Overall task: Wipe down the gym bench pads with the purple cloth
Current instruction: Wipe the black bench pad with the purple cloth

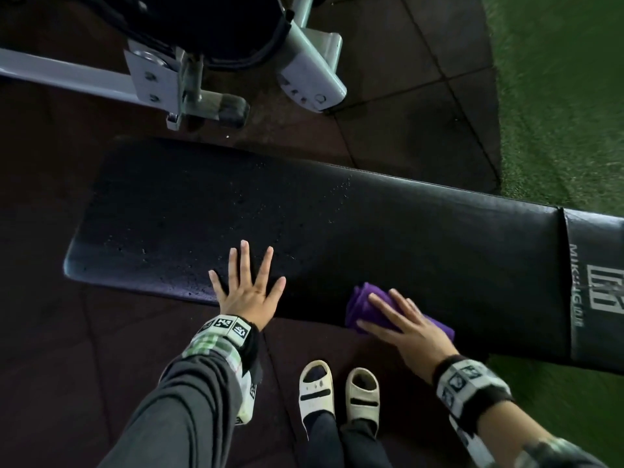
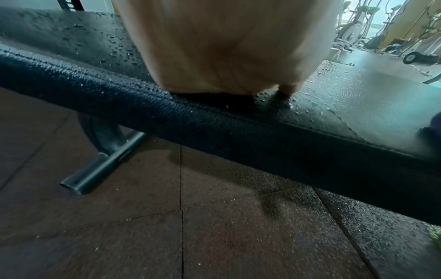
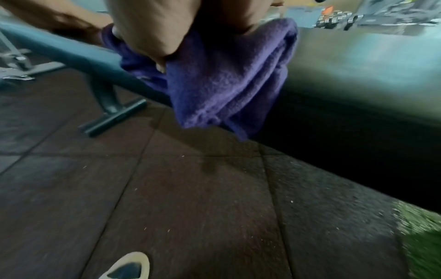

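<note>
Nearest the person, two pale sandals (image 1: 337,396) stand on the dark rubber floor tiles (image 1: 67,366), just short of the black bench pad (image 1: 304,214). On the pad's near edge, the right hand (image 1: 408,329) presses the folded purple cloth (image 1: 366,307) with fingers spread straight, not curled round it. Beside it along that edge, the left hand (image 1: 248,292) lies flat, fingers apart, holding nothing. Droplets speckle the pad. Beyond the pad stands a grey machine frame (image 1: 162,72).
</note>
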A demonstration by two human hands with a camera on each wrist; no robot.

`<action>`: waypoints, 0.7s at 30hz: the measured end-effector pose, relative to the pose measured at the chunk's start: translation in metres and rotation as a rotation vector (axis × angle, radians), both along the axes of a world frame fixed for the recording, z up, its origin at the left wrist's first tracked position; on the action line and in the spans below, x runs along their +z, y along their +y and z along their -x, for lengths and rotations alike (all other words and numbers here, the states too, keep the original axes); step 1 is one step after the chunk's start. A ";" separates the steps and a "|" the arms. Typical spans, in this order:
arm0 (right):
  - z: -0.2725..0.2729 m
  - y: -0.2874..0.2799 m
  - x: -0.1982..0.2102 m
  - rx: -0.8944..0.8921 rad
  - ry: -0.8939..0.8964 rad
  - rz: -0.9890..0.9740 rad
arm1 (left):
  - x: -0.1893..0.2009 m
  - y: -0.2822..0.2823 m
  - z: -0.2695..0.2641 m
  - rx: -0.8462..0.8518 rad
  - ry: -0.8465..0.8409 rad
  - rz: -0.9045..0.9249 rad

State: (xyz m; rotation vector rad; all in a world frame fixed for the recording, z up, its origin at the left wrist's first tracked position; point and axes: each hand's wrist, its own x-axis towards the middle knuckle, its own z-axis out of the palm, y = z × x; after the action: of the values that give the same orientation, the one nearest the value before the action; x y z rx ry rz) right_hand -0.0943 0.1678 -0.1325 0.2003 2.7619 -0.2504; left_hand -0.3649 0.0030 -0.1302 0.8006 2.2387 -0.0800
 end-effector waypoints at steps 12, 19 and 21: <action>0.100 -0.033 -0.005 -0.084 0.173 0.076 | -0.001 0.000 -0.001 0.014 0.019 -0.020; -0.014 -0.005 -0.009 0.231 0.126 -0.144 | -0.001 -0.002 0.000 0.005 0.002 -0.025; -0.021 0.002 -0.012 0.249 0.141 -0.186 | -0.001 -0.002 0.000 0.004 0.009 -0.035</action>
State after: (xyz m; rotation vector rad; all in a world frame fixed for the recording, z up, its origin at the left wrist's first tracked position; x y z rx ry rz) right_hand -0.0738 0.1694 -0.1444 -0.1198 2.9122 0.0593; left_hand -0.3645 0.0007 -0.1312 0.8155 2.2556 -0.0424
